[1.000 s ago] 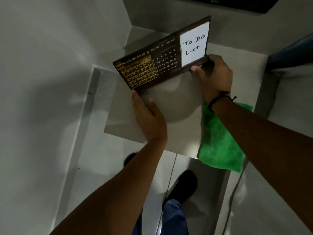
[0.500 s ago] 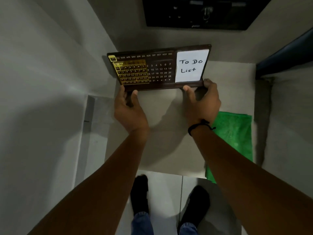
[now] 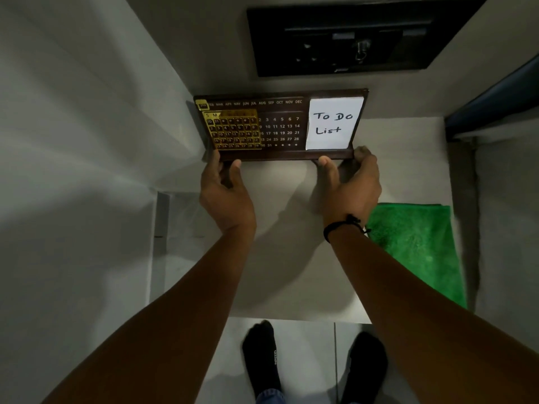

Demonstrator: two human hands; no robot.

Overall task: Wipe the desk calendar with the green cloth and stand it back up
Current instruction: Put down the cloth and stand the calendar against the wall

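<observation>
Head view, both hands' grip clamped on desk calendar [image 3: 280, 126] base, note reading "To Do List" [image 3: 334, 123]

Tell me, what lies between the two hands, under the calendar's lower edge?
Nothing: in the head view only bare tabletop lies between left hand and right hand below the calendar.
</observation>
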